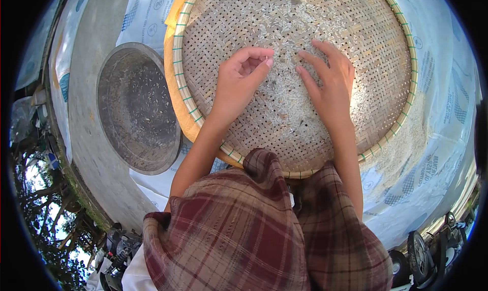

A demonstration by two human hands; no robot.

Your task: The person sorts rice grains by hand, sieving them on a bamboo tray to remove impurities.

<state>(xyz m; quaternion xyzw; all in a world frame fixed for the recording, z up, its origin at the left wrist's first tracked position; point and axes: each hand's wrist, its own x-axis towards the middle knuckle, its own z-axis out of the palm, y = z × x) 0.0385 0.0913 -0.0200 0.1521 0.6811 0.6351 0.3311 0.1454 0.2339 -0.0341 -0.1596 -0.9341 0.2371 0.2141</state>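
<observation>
A wide round woven bamboo tray (223,24) with a green-stitched rim lies in front of me, strewn with pale rice grains (287,95). Over its left half, my left hand (241,80) is closed, thumb and forefinger pinched together; I cannot tell what small thing is between the fingertips. My right hand (329,82) is open to the right of it, fingers spread and slightly bent, tips close over the grains. The grains lie thickest between and below the hands, and more are scattered toward the far side.
A grey metal basin (109,113) with scattered grains stands left of the tray. Under the tray show an orange-yellow edge (173,82) and printed pale blue sheeting (447,87). A heap of grain (406,143) lies at the right. Plaid cloth (229,225) covers my lap.
</observation>
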